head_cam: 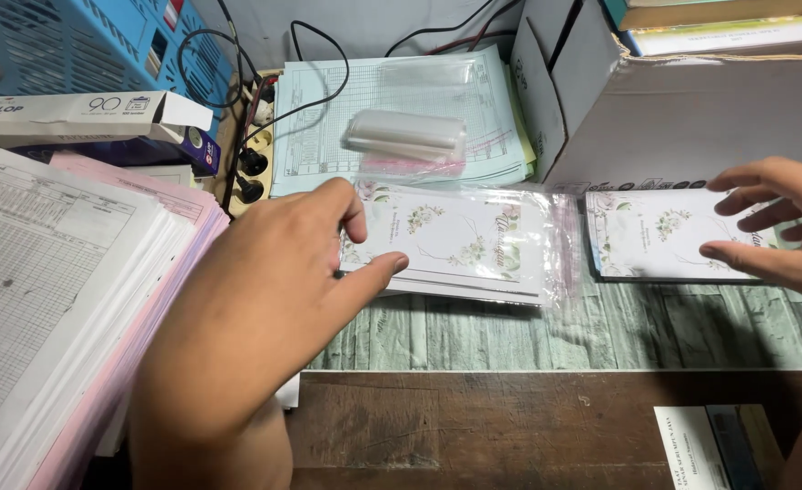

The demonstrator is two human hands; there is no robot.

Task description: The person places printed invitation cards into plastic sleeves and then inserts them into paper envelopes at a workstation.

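The left hand point(265, 299) reaches forward over the counter point(528, 336). Its fingers point(351, 213) are spread, with the thumb tip resting at the near left edge of a stack of floral cards in clear plastic sleeves point(464, 245). The fingers touch the top sleeve but are not closed on it. This sleeved stack lies flat at the middle of the counter, on a green, wood-patterned surface.

The right hand point(782, 227) is open at the right edge of the view. Its fingers point(746, 200) are apart and hover over, or lightly touch, a second stack of floral cards point(655, 236); contact cannot be confirmed. This second stack lies flat just right of the sleeved stack, in front of a grey cardboard box point(682, 118).

Behind the sleeved stack, a roll of clear plastic sleeves point(405, 134) rests on light blue printed forms point(328, 136). To the left stands a tall pile of white and pink forms point(65, 290), with a blue plastic basket point(74, 45) behind it. A dark wooden board point(510, 426) runs along the near edge.
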